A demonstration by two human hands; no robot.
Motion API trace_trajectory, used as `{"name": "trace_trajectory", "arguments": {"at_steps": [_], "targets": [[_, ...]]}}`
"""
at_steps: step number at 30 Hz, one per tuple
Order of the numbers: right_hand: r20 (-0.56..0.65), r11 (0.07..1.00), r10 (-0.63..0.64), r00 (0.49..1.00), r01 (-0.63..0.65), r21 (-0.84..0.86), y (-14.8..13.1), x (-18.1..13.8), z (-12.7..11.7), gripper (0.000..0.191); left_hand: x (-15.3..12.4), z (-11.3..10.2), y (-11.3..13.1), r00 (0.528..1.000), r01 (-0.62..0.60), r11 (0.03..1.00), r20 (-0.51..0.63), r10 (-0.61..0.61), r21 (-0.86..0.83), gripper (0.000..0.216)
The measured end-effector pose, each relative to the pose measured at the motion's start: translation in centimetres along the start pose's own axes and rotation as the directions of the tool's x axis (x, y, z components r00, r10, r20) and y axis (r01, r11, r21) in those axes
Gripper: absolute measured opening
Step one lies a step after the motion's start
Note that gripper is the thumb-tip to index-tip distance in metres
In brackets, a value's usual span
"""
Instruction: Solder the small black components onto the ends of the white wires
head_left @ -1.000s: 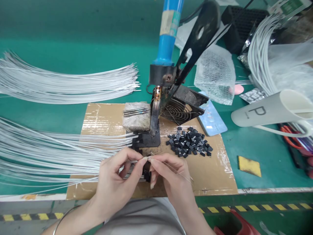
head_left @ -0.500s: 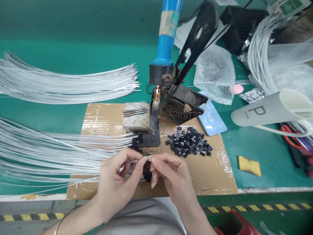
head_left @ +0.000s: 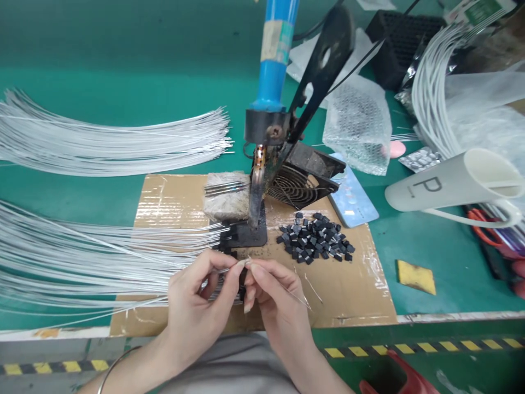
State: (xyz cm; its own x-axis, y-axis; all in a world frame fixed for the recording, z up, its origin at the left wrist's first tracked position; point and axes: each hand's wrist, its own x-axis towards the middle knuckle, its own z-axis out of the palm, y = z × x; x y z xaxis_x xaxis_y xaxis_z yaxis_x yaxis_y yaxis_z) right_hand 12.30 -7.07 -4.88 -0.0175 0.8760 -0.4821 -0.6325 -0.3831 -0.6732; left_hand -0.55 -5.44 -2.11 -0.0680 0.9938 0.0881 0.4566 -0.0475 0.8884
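Note:
My left hand [head_left: 203,303] is closed, its thumb and forefinger pinching the end of a thin white wire [head_left: 223,270]. Fingertip to fingertip with it, my right hand [head_left: 279,293] is also closed in a pinch. A fine pale strand [head_left: 297,297] runs back across its fingers. The exact point where the tips meet is too small to make out. Behind the hands, partly covered by them, lie bundled white wires [head_left: 151,268] with black ends. Just beyond stands a soldering iron [head_left: 275,82] with a blue handle, tip down in a black metal stand [head_left: 324,60].
Small black parts [head_left: 315,238] are heaped on the cardboard [head_left: 356,301]. A second wire bundle [head_left: 123,145] lies at the back left. Near the iron are a wrapped block [head_left: 227,205] and a small fan [head_left: 297,183]. To the right are a white mug [head_left: 435,183] and a yellow sponge [head_left: 415,277].
My right hand has shifted slightly left and turned a little, with its fingertips still against the left hand's. The left hand keeps its pinch. The view has moved slightly.

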Motion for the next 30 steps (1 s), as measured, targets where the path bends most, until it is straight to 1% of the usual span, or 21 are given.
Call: {"name": "trace_trajectory", "arguments": {"at_steps": [3,4,5,6,7,8,9,10,11,12,13,14,15,16,17,18,19,20,23,27,30], "targets": [[0.038,0.998,-0.004,0.999,0.006,-0.069,-0.1,-0.1,-0.5,0.027,0.1,-0.3,-0.2,1.0,0.02,1.0,0.009,-0.02,0.011,0.011],[0.055,0.993,-0.029,0.998,0.035,-0.114,-0.6,-0.1,-0.9,0.032,0.2,-0.5,-0.3,1.0,0.023,1.0,0.004,-0.023,0.02,0.01],[0.061,0.979,-0.082,0.995,0.092,-0.183,-1.4,-0.1,-1.6,0.037,0.3,-0.7,-0.4,1.0,0.025,0.999,-0.004,-0.025,0.03,0.01],[0.062,0.944,-0.169,0.984,0.179,-0.277,-2.4,0.0,-2.4,0.044,0.5,-0.8,-0.5,1.0,0.025,0.999,-0.016,-0.025,0.039,0.01],[0.03,0.862,-0.312,0.95,0.296,-0.413,-3.8,0.2,-3.4,0.047,0.7,-1.0,-0.8,0.999,0.027,0.999,-0.029,-0.026,0.045,0.01],[0.004,0.706,-0.486,0.874,0.395,-0.589,-5.4,0.5,-4.5,0.039,0.8,-1.1,-1.0,0.999,0.03,0.999,-0.044,-0.028,0.046,0.01],[0.014,0.485,-0.642,0.767,0.42,-0.767,-7.1,1.1,-5.7,0.035,1.0,-1.2,-1.2,0.998,0.038,0.998,-0.05,-0.036,0.042,0.01],[0.058,0.242,-0.77,0.635,0.376,-0.894,-8.9,1.7,-6.9,0.04,1.1,-1.3,-1.5,0.998,0.046,0.998,-0.053,-0.044,0.037,0.009],[0.115,0.041,-0.827,0.55,0.263,-0.964,-10.5,2.5,-8.0,0.049,1.2,-1.3,-1.7,0.997,0.056,0.998,-0.05,-0.054,0.031,0.009],[0.167,-0.115,-0.844,0.51,0.133,-0.985,-12.0,3.4,-9.0,0.059,1.3,-1.3,-1.9,0.997,0.065,0.997,-0.049,-0.063,0.029,0.009],[0.202,-0.227,-0.835,0.511,0.013,-0.974,-13.1,4.3,-9.9,0.068,1.3,-1.3,-2.1,0.996,0.071,0.997,-0.054,-0.069,0.028,0.01],[0.221,-0.311,-0.815,0.536,-0.082,-0.947,-14.0,5.2,-10.5,0.074,1.4,-1.3,-2.2,0.995,0.076,0.997,-0.066,-0.074,0.028,0.012],[0.227,-0.383,-0.779,0.585,-0.157,-0.91,-14.5,6.0,-10.9,0.078,1.4,-1.3,-2.2,0.994,0.08,0.996,-0.081,-0.077,0.027,0.013],[0.224,-0.442,-0.734,0.641,-0.2,-0.874,-14.8,6.6,-11.2,0.079,1.5,-1.2,-2.2,0.993,0.081,0.996,-0.091,-0.079,0.026,0.014],[0.222,-0.483,-0.695,0.684,-0.216,-0.848,-14.9,7.1,-11.4,0.078,1.6,-1.2,-2.2,0.992,0.079,0.997,-0.101,-0.076,0.026,0.015],[0.222,-0.508,-0.669,0.71,-0.218,-0.834,-14.8,7.5,-11.5,0.076,1.8,-1.1,-2.1,0.992,0.073,0.997,-0.104,-0.07,0.026,0.015],[0.225,-0.521,-0.651,0.725,-0.211,-0.827,-14.7,7.8,-11.6,0.073,1.9,-1.1,-2.1,0.993,0.065,0.998,-0.103,-0.062,0.026,0.015],[0.232,-0.526,-0.643,0.73,-0.201,-0.826,-14.6,8.0,-11.7,0.071,2.0,-1.0,-2.0,0.993,0.054,0.998,-0.105,-0.051,0.024,0.015],[0.252,-0.528,-0.63,0.734,-0.167,-0.833,-14.6,8.1,-12.0,0.069,2.1,-1.2,-2.0,0.993,0.035,0.999,-0.116,-0.034,0.007,0.018],[0.278,-0.508,-0.612,0.74,-0.099,-0.856,-15.6,7.8,-12.3,0.07,1.7,-1.8,-2.6,0.997,0.068,0.997,-0.046,-0.067,0.021,0.014],[0.281,-0.463,-0.615,0.737,-0.049,-0.885,-16.4,7.3,-12.2,0.07,1.5,-2.1,-3.1,0.996,0.088,0.995,-0.013,-0.088,0.042,0.013]]}}
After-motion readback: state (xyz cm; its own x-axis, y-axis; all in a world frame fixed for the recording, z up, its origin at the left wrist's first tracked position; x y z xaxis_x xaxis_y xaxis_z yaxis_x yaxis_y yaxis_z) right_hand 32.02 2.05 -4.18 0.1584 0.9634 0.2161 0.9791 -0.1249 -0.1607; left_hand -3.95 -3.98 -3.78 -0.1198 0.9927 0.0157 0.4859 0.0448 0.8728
